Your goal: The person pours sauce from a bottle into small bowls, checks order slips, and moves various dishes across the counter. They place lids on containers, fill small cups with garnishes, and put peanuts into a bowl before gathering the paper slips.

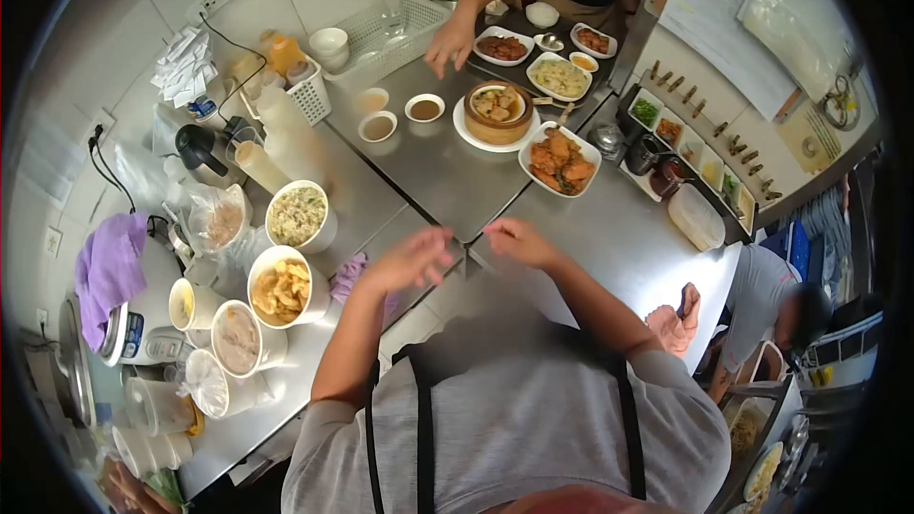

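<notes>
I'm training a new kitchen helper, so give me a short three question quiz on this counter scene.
1. True or false: the person's left hand and right hand both hold a bowl.
2. Which dish stands on the white plate? A) bamboo steamer B) rice cooker C) kettle
3. Fill in: the other person's hand rests on the steel ____ beside the white basket.

Key:
1. False; both hands hover empty above the counter.
2. A, the bamboo steamer.
3. Counter.
</notes>
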`<state>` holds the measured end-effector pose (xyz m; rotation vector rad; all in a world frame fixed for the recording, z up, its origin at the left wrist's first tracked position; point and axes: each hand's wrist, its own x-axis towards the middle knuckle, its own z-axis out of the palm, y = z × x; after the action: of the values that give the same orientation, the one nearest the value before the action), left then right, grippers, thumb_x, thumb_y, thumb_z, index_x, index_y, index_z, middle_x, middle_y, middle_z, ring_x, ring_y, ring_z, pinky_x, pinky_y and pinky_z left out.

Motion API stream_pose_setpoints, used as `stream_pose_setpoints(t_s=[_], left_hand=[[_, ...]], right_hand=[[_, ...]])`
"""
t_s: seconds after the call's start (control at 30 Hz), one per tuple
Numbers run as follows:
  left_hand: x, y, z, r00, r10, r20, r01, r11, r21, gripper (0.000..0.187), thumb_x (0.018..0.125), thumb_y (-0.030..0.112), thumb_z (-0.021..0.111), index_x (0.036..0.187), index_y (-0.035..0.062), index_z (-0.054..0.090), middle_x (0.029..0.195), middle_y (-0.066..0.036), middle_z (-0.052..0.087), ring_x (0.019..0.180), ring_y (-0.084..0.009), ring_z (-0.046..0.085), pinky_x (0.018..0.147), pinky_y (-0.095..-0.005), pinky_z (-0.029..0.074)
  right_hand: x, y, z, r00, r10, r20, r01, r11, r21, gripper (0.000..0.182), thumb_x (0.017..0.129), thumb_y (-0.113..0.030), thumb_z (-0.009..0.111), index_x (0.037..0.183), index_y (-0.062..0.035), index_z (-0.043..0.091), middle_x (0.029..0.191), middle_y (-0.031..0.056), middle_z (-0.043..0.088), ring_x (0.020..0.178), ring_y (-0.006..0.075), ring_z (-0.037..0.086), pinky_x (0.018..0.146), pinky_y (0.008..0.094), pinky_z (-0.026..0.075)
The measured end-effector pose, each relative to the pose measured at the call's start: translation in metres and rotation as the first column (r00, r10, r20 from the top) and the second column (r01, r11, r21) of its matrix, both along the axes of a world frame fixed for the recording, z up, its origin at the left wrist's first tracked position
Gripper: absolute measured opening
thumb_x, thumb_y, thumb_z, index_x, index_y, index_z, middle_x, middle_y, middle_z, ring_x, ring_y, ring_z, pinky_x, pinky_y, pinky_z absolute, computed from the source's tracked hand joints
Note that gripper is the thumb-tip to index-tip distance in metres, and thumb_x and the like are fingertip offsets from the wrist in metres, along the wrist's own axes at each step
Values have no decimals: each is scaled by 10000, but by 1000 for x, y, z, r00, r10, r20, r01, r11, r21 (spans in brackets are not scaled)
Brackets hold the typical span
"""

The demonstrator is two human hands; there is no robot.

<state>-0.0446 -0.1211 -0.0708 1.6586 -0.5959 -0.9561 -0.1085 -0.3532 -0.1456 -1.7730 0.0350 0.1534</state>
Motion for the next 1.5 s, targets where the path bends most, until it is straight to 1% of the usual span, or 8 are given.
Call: stream_pose_setpoints(t_s=[0.13,0.2,0.27,0.3,0.37,0.4,0.83,1.5], left_hand=[[64,-20,66,920,389,45,-384,919,-92,280,831,287,410,752,39,512,621,-18,516,399,-91,453,379,-207,354],[102,-17,86,867,453,210,-412,886,-211,230,810,237,420,719,45,507,594,-30,488,414,-101,443,390,-235,354],[124,-26,107,627,666,404,-528,745,-408,291,856,297,385,663,97,472,447,28,362,345,-63,287,314,-191,213],[146,-21,117,546,633,548,-454,774,-442,269,853,291,386,699,91,478,472,24,369,363,-60,291,328,-189,217],[170,-14,141,590,648,481,-415,755,-508,235,850,278,385,797,74,490,528,15,393,403,-57,316,357,-183,232],[169,-16,165,704,661,260,-463,704,-538,235,850,270,382,858,64,495,559,10,409,425,-56,337,372,-180,243],[322,-26,296,592,584,555,-417,812,-408,307,798,332,466,995,102,516,710,18,517,580,-50,489,543,-194,401],[379,-48,319,527,652,545,-463,758,-460,273,812,319,471,940,91,551,694,35,487,574,-45,437,538,-165,355]], right_hand=[[63,8,-15,969,-64,240,154,913,-378,186,777,-156,470,907,-61,565,780,83,573,702,218,562,616,292,435],[88,3,-31,944,-62,323,213,862,-459,165,757,-154,480,868,-79,577,806,96,561,731,261,546,636,320,432],[98,-3,-50,912,-38,409,281,784,-554,144,741,-151,487,830,-90,582,812,101,550,751,282,531,654,342,426],[99,-6,-58,891,-13,454,318,731,-603,132,736,-150,490,812,-92,581,805,99,544,756,281,523,662,349,422],[98,-12,-65,873,8,488,351,685,-638,112,725,-150,497,779,-95,579,788,97,534,764,280,511,675,359,414],[95,-12,-59,878,-3,479,346,696,-629,103,720,-151,502,763,-96,578,778,97,530,767,280,507,679,363,411],[97,-18,-59,860,-159,484,393,812,-432,48,689,-95,533,716,-69,563,718,101,549,711,289,524,634,369,428],[99,-16,-50,847,-198,492,414,828,-379,30,677,-65,530,692,-61,555,691,103,536,709,289,516,627,365,429]])
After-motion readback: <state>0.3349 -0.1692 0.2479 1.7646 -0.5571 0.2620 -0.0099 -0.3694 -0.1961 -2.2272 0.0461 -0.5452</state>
